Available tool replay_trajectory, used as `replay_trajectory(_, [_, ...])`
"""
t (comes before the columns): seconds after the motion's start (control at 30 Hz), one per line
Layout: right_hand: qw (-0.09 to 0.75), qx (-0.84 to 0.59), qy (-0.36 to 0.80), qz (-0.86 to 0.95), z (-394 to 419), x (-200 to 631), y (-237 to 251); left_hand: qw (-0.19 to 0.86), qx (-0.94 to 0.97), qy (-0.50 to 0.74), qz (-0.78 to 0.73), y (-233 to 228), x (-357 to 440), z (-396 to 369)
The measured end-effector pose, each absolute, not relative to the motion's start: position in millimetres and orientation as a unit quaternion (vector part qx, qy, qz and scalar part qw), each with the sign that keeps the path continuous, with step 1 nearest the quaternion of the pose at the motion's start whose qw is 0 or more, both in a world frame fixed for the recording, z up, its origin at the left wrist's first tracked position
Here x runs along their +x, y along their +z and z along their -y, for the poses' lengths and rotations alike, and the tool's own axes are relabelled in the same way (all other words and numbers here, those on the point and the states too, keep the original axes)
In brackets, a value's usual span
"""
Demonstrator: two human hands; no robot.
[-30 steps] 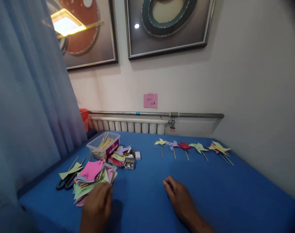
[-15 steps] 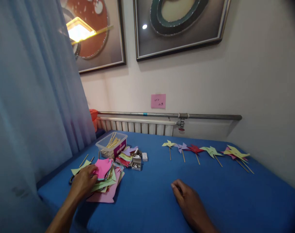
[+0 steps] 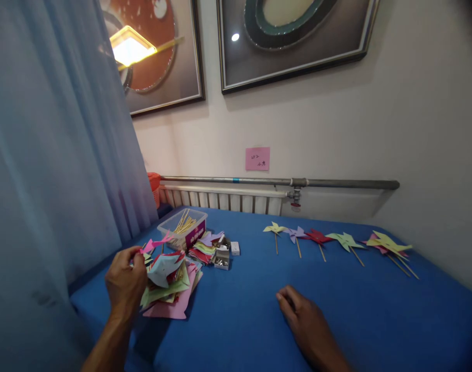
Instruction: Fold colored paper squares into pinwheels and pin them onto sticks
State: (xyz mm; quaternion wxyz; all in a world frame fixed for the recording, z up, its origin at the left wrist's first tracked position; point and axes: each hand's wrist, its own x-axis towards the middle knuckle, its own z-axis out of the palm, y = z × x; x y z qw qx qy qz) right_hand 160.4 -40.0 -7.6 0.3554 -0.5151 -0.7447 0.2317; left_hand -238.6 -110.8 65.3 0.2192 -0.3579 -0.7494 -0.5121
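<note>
My left hand (image 3: 126, 276) pinches a piece of bright pink paper (image 3: 157, 243), held up just left of a paper stack. On top of that stack lies a light blue cut paper (image 3: 164, 269), with green paper (image 3: 169, 292) and larger pink paper (image 3: 179, 305) beneath it. My right hand (image 3: 303, 318) rests loosely curled on the blue surface, its fingers folded in; I make out nothing in it. Along the right stands a row of finished paper pinwheels on sticks, among them a red pinwheel (image 3: 318, 237) and a pale green pinwheel (image 3: 345, 241).
A clear plastic box (image 3: 197, 233) holds thin wooden sticks. Beside it lie folded coloured papers (image 3: 202, 250), an opened small box of metal pins (image 3: 222, 259) and a small white box (image 3: 234, 248). A blue curtain (image 3: 65, 129) hangs at left; a metal pipe (image 3: 344, 184) runs along the wall.
My left hand has lifted the bright pink paper off the stack and moved slightly left, baring the light blue one. My right hand has stayed about where it was.
</note>
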Motion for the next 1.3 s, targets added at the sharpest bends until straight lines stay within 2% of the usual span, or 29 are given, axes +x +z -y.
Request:
replay_trajectory(0.1, [0.369, -0.505, 0.250, 0.739, 43, 158, -6, 0.168, -0.358, -0.559, 0.728, 75, -210, 96])
replay_trajectory(0.2, [0.393, -0.470, 0.320, 0.723, 44, 152, -4, 0.162, -0.508, -0.533, 0.657, 72, -155, 72])
replay_trajectory(0.27, [0.426, -0.440, 0.417, 0.671, 42, 149, -4, 0.185, -0.611, -0.474, 0.606, 65, -109, 52])
replay_trajectory(0.4, [0.529, -0.338, 0.637, 0.447, 34, 151, -3, 0.254, -0.735, -0.382, 0.499, 41, -27, 15])
replay_trajectory(0.47, [0.536, -0.265, 0.711, 0.371, 30, 157, 1, 0.279, -0.768, -0.369, 0.444, 29, -2, 5])
replay_trajectory(0.57, [0.556, -0.207, 0.740, 0.316, 28, 165, 7, 0.294, -0.793, -0.370, 0.384, 14, 16, 2])
replay_trajectory(0.73, [0.597, -0.275, 0.702, 0.273, 25, 170, 2, 0.246, -0.834, -0.355, 0.344, 3, 13, 13])
replay_trajectory(0.8, [0.603, -0.305, 0.688, 0.263, 22, 171, -4, 0.190, -0.830, -0.390, 0.352, 3, 7, 15])
replay_trajectory(0.87, [0.604, -0.322, 0.679, 0.266, 21, 171, -7, 0.072, -0.789, -0.459, 0.401, 6, 0, 14])
replay_trajectory(1.0, [0.597, -0.339, 0.666, 0.293, 24, 164, -1, -0.295, -0.620, -0.532, 0.496, 9, -4, 4])
replay_trajectory(1.1, [0.586, -0.344, 0.661, 0.317, 27, 150, 9, -0.503, -0.506, -0.539, 0.447, 9, 2, -1])
replay_trajectory(1.17, [0.590, -0.341, 0.654, 0.329, 28, 141, 13, -0.565, -0.463, -0.540, 0.417, 8, 6, -1])
replay_trajectory(1.3, [0.601, -0.358, 0.634, 0.331, 24, 135, 9, -0.602, -0.432, -0.518, 0.427, 7, 6, -1])
